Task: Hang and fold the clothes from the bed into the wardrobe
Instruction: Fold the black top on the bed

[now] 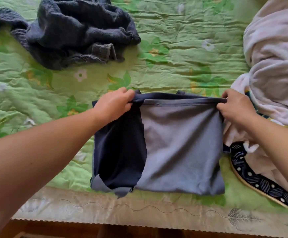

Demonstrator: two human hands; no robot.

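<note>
A navy and grey-blue garment [179, 148] lies partly folded near the front edge of the bed, its dark part on the left and its lighter part on the right. My left hand [114, 104] pinches the garment's far left corner. My right hand [236, 109] pinches the far right corner. The far edge is pulled taut between both hands and lifted a little off the bed.
A green floral bedspread [174, 54] covers the bed. A crumpled dark grey knit sweater [74, 31] lies at the far left. A pale pink blanket or garment [273, 66] is heaped on the right, over a navy patterned fabric [253, 177]. The bed's beige front edge [122, 213] runs below.
</note>
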